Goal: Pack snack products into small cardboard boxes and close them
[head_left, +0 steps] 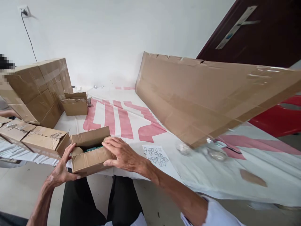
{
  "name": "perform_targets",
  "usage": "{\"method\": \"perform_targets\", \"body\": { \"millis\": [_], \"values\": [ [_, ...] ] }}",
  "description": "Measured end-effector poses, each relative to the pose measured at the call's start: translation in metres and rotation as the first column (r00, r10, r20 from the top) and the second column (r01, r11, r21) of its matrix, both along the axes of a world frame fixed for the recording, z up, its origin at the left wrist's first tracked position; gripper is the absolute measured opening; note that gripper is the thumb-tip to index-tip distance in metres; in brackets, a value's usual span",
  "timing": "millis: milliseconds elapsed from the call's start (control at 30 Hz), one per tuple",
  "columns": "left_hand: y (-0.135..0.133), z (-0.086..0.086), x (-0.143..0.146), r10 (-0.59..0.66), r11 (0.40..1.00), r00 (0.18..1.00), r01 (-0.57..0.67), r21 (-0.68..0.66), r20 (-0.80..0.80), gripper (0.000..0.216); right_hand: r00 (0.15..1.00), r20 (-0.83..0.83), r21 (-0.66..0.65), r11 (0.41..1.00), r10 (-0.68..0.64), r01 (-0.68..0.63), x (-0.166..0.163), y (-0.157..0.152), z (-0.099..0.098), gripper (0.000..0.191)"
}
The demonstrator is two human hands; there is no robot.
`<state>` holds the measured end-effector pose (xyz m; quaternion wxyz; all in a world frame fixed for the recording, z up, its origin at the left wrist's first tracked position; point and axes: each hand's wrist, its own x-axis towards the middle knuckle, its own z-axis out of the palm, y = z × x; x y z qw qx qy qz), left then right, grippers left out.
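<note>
An open cardboard box (90,161) is tilted at the table's front edge, above my lap, with its far flap standing up. Something teal (94,148) shows inside, too little of it to name. My left hand (61,171) grips the box's left end, thumb low on the near side and fingers up at the rim. On the right end, my right hand (119,153) holds the box, its fingers over the top edge and the thumb against the near side. Right beside my left hand lies a closed cardboard box (44,141).
Stacked, taped boxes (44,88) stand at the left, with a small open box (75,105) beside them. A large cardboard sheet (199,91) leans across the right. A printed paper (156,157) and clear plastic-wrapped items (216,153) lie on the cloth. Another person's arm (9,113) shows far left.
</note>
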<state>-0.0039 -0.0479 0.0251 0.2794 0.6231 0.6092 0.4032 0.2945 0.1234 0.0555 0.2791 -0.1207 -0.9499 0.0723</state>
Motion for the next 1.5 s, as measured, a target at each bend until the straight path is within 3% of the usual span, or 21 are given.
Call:
{"method": "perform_targets", "body": {
  "millis": [67, 167, 267, 400, 500, 600, 667, 800, 933, 1067, 1267, 1367, 1433, 1500],
  "values": [
    [-0.003, -0.002, 0.003, 0.005, 1.000, 1.000, -0.005, -0.006, -0.012, 0.120, 1.000, 0.003, 0.075, 0.997, -0.004, 0.004, -0.008, -0.017, -0.001, 0.042],
    [-0.004, -0.006, 0.005, 0.014, 1.000, 1.000, -0.014, 0.009, -0.004, 0.119, 0.997, -0.066, 0.203, 0.979, 0.025, -0.011, 0.007, -0.039, -0.015, 0.012],
    [-0.001, -0.011, 0.006, 0.011, 1.000, 1.000, -0.012, 0.025, 0.019, 0.126, 0.993, -0.076, 0.267, 0.961, 0.094, -0.071, 0.024, -0.058, -0.034, 0.026],
    [0.000, -0.013, 0.009, 0.013, 1.000, 1.000, -0.013, 0.006, 0.021, 0.126, 0.991, -0.084, 0.206, 0.975, 0.104, -0.085, 0.031, -0.067, -0.051, 0.013],
    [-0.001, -0.011, 0.011, 0.015, 1.000, 1.000, -0.015, 0.009, 0.001, 0.116, 0.986, -0.151, 0.069, 0.995, 0.077, -0.067, 0.031, -0.057, -0.046, 0.011],
    [-0.002, -0.009, 0.012, 0.018, 1.000, 1.000, -0.017, 0.011, -0.019, 0.111, 0.960, -0.252, -0.097, 0.990, -0.122, 0.101, 0.031, -0.035, -0.027, 0.017],
    [-0.002, -0.008, 0.012, 0.009, 1.000, 1.000, -0.009, 0.012, -0.028, 0.111, 0.951, -0.247, -0.159, 0.976, -0.184, 0.147, 0.027, -0.019, -0.014, 0.015],
    [-0.001, -0.010, 0.013, -0.012, 0.999, 0.999, 0.013, 0.037, -0.031, 0.110, 0.999, 0.016, -0.108, 0.994, 0.031, -0.029, -0.005, 0.005, -0.004, 0.009],
    [-0.001, -0.014, 0.015, -0.002, 0.999, 1.000, 0.003, 0.038, -0.021, 0.116, 0.930, 0.361, -0.032, 0.997, 0.077, -0.070, -0.052, 0.015, -0.019, 0.034],
    [-0.001, -0.016, 0.018, 0.023, 0.999, 1.000, -0.023, 0.031, 0.008, 0.132, 0.855, 0.513, -0.020, 0.997, 0.078, -0.078, -0.077, 0.019, -0.032, 0.053],
    [-0.001, -0.018, 0.020, 0.047, 0.998, 0.998, -0.048, 0.038, 0.031, 0.142, 0.805, 0.575, -0.135, 0.988, 0.144, -0.080, -0.065, 0.017, -0.012, 0.042],
    [0.001, -0.024, 0.019, 0.022, 0.999, 0.998, -0.025, 0.049, 0.050, 0.146, 0.844, 0.516, -0.257, 0.966, 0.150, -0.015, -0.049, 0.014, 0.006, 0.051],
    [0.005, -0.026, 0.017, -0.011, 0.998, 0.997, 0.007, 0.063, 0.076, 0.144, 0.895, 0.413, -0.391, 0.920, 0.169, 0.006, -0.038, 0.014, 0.016, 0.066],
    [0.010, -0.025, 0.017, -0.033, 0.997, 0.996, 0.028, 0.069, 0.079, 0.142, 0.948, 0.250, -0.554, 0.832, 0.197, -0.027, -0.029, 0.016, 0.022, 0.077]
  ]
}}
